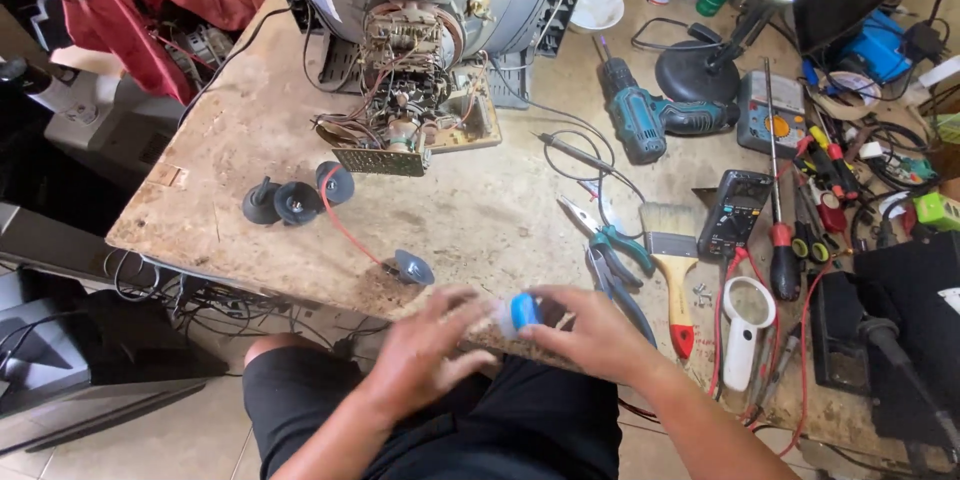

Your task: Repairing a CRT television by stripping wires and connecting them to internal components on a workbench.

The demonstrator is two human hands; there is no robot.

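Nearest, at six o'clock over the lap, the left hand (425, 350) and right hand (590, 332) pinch a small blue-and-white container (518, 314) between them, fingers closed on each end (motion blur hides detail), likely to steady it; its long axis runs nine to three. Farther, pliers (607, 237), brush (674, 250), television chassis (415, 90)

Lying on the table (250, 140) — one cordless drill (640, 115), one paintbrush (672, 250), one magnifying glass (745, 325), two multimeters (735, 212) (770, 115), two pliers (610, 240) (620, 290) — two hands (425, 355) (590, 335) gripping one blue-capped bottle (520, 314).
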